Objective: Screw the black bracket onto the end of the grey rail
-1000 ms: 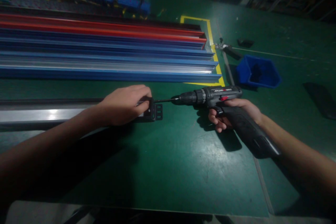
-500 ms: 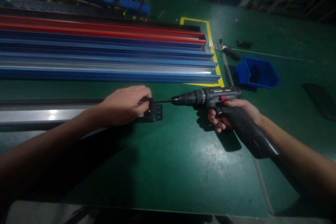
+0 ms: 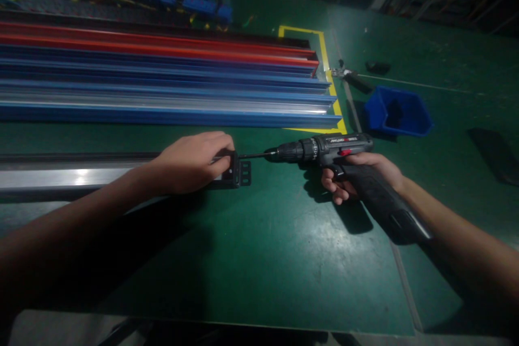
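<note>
My right hand (image 3: pixel 360 175) is wrapped round the handle of a black cordless drill (image 3: pixel 344 146), one finger at the trigger. Its long thin bit (image 3: pixel 253 155) points left and meets the upper part of a black slotted end bracket (image 3: pixel 243 173). That bracket sits at the right end of a silver and black metal profile (image 3: pixel 81 177) lying on the green table. My left hand (image 3: pixel 197 162) is closed over this end of the profile, thumb and fingers against the end piece. What lies under the palm is hidden, and the exact contact at the bit's tip is too small to make out.
Behind my hands lie long blue profiles (image 3: pixel 170 119) and red profiles (image 3: pixel 162 40), their ends inside yellow tape (image 3: pixel 334 92). To the right are a blue bin (image 3: pixel 419 119), pliers-like tool (image 3: pixel 352 78) and a dark object (image 3: pixel 492 154). The table's front edge (image 3: pixel 243 327) runs below.
</note>
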The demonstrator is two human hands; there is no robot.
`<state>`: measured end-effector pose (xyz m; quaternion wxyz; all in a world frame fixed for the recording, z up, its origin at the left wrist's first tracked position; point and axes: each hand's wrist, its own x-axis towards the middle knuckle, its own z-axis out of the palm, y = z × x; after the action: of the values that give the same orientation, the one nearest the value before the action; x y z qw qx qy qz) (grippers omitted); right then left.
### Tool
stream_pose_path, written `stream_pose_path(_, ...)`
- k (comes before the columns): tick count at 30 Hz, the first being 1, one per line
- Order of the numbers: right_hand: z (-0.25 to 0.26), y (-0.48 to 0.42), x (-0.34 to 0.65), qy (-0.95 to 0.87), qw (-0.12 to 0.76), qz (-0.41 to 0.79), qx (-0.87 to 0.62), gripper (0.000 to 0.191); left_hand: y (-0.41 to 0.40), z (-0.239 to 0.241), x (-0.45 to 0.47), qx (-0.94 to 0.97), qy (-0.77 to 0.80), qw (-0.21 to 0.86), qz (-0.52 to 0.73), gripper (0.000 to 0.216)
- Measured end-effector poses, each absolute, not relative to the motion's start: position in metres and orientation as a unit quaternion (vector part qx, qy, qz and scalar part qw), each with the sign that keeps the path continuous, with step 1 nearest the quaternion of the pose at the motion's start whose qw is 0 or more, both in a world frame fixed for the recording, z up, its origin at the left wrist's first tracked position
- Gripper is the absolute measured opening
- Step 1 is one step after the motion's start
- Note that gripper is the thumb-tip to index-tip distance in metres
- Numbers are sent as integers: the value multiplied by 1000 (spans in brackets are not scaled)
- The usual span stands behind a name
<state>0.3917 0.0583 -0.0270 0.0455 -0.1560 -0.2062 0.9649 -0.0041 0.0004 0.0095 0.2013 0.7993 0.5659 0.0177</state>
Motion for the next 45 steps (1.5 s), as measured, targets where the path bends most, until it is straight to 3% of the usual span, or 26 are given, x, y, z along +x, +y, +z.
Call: stream_pose_path(45,-27,58,392,-201,38,967,-155,45,1,13,-2,790,580,199,3,28)
